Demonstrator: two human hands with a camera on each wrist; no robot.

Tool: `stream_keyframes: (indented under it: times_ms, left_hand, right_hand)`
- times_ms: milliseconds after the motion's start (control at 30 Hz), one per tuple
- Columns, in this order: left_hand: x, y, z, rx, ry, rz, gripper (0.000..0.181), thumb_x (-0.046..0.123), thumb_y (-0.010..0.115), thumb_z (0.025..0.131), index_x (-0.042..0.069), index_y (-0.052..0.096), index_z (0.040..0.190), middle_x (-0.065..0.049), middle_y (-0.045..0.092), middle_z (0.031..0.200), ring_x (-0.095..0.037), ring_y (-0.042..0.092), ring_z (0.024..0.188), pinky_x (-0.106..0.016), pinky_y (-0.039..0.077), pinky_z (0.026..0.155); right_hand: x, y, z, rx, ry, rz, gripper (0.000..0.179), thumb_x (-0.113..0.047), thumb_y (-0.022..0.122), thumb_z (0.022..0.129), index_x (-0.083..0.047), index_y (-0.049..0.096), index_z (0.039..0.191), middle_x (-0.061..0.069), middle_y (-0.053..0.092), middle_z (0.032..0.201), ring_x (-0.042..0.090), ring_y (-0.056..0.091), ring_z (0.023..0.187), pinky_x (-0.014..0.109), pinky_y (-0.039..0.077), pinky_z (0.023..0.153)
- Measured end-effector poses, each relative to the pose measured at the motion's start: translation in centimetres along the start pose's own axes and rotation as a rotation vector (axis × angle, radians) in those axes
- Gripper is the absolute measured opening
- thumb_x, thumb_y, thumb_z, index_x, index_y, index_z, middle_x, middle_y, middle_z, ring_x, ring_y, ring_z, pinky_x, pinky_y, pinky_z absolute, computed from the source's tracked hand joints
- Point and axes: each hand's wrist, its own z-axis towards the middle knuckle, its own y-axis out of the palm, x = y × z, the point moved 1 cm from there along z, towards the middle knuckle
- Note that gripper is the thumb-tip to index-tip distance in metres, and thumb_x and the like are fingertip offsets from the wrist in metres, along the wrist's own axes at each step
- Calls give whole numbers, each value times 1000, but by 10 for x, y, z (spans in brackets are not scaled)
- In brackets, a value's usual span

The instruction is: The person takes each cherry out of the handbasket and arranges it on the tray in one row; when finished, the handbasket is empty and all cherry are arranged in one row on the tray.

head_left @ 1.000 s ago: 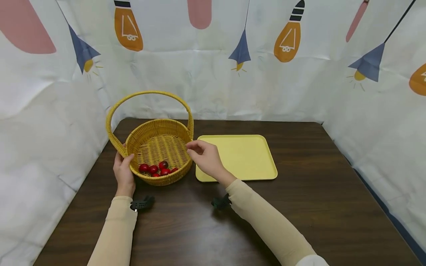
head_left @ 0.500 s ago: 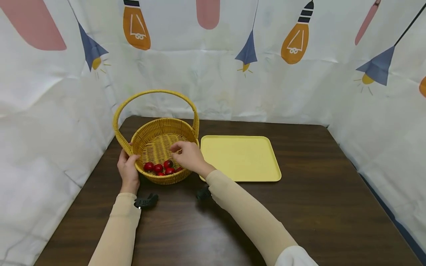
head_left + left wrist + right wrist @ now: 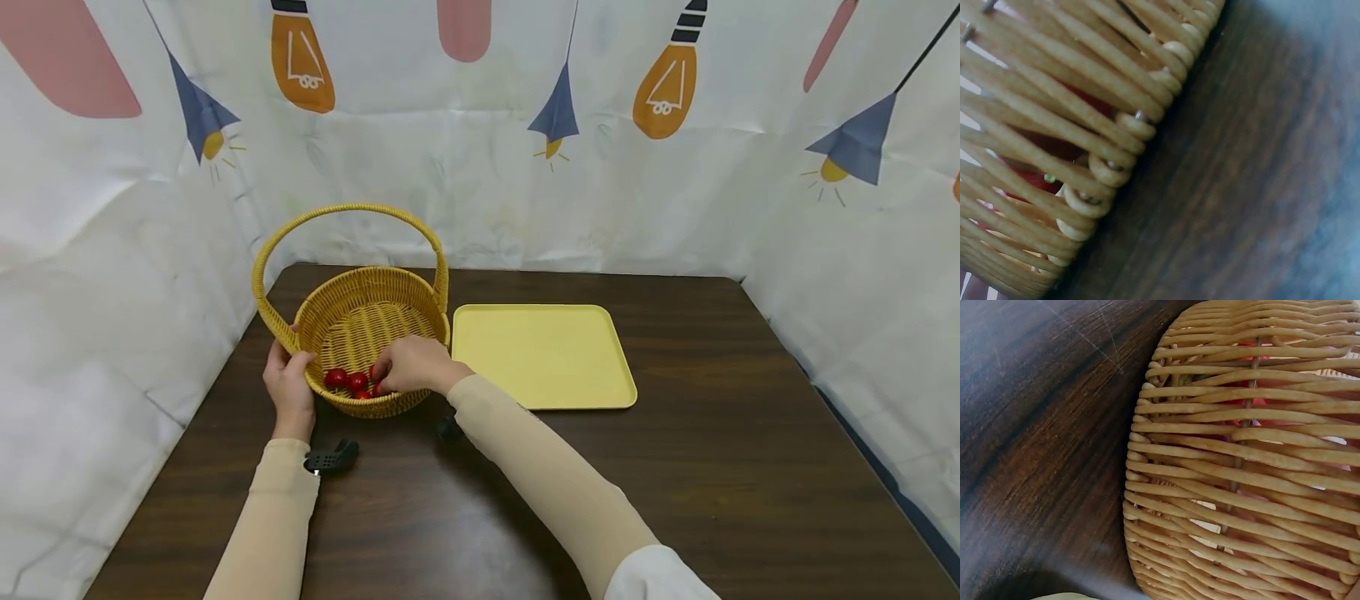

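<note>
At least four round red fruits (image 3: pixel 336 378) in the wicker basket (image 3: pixel 367 287), lying toward 6 to 7 o'clock of its floor; exact count not possible, as the right hand (image 3: pixel 412 365) covers part of the group.

Left hand (image 3: pixel 288 383): grips the rim at about 8 o'clock, thumb on the near side, close to where the handle (image 3: pixel 348 208) meets the wall. Right hand: reaches in over the rim from 4 o'clock, fingers bent down narrowly at the fruits. Whether they pinch one cannot be told; both wrist views show mostly weave, with red behind the gaps.

Yellow tray (image 3: pixel 543 358): at 3 o'clock from the basket, just beside it, on the dark table (image 3: pixel 675 500).

Progress (judgement): basket steadied, right hand at the fruits; this contact looks mid-step, not complete. Every fruit I can make out lies within the basket. Left to do: a clear grasp or release, then withdrawal over the rim.
</note>
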Motion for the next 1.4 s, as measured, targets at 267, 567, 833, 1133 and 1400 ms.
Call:
stream_keyframes:
  times_ms: [267, 567, 833, 1133, 1400]
  left_hand:
    - [3, -7, -2, 44, 12, 94, 48, -3, 51, 89, 8, 56, 135, -17, 52, 137, -25, 49, 113, -18, 43, 80]
    - [4, -3, -1, 40, 15, 114, 49, -2, 50, 89, 9, 57, 135, -16, 52, 134, -24, 49, 111, -19, 43, 80]
    - [6, -1, -1, 21, 23, 106, 48, -4, 50, 88, 8, 57, 134, -16, 54, 132, -24, 52, 110, -20, 46, 79]
    - [7, -4, -1, 21, 28, 120, 47, -3, 52, 88, 10, 60, 132, -15, 56, 124, -20, 55, 99, -18, 47, 73]
    - [5, -3, 1, 14, 31, 84, 48, -5, 49, 87, 8, 58, 133, -15, 54, 129, -23, 52, 108, -17, 45, 77]
  right_hand:
    - [-5, -1, 4, -115, 15, -32, 22, -39, 69, 87, -38, 74, 109, -20, 66, 111, 7, 58, 109, 30, 47, 82]
    - [-5, -4, 8, -221, -70, -3, 22, -31, 65, 93, -33, 73, 113, -16, 63, 121, 7, 53, 118, 27, 44, 94]
    - [-1, 0, 13, -210, -108, 37, 18, -27, 66, 92, -28, 73, 109, -14, 65, 111, 6, 57, 107, 22, 45, 87]
    - [-4, 0, 13, -210, -161, 29, 24, -26, 65, 93, -24, 72, 115, -12, 66, 112, 7, 58, 106, 20, 44, 86]
    - [2, -3, 3, -27, -219, 183, 31, -26, 68, 89, -20, 68, 119, -11, 66, 99, 4, 58, 89, 19, 45, 77]
